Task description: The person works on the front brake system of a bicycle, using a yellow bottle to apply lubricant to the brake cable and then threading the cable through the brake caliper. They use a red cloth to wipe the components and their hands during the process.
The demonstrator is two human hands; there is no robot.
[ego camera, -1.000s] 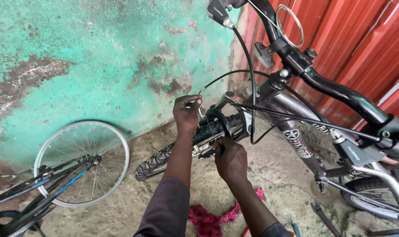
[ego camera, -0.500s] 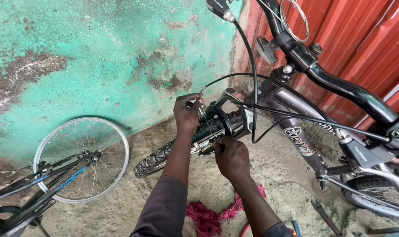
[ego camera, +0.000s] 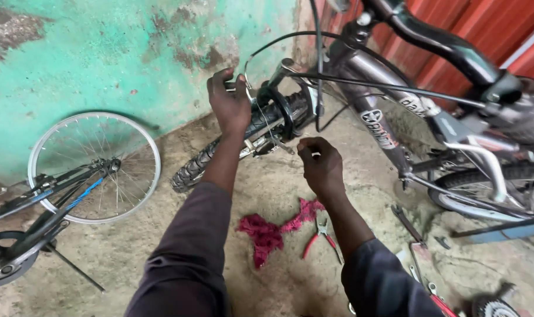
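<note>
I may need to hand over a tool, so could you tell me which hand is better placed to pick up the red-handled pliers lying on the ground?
Probably the right hand: it hangs almost directly above the red-handled pliers, while the left hand grips the thin brake cable.

Pliers (ego camera: pixel 321 236) lie on the ground beside a rag (ego camera: pixel 267 230), below the front wheel (ego camera: pixel 243 138).

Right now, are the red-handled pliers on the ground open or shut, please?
Open: the pliers lie beside the red rag, handles spread apart.
</note>
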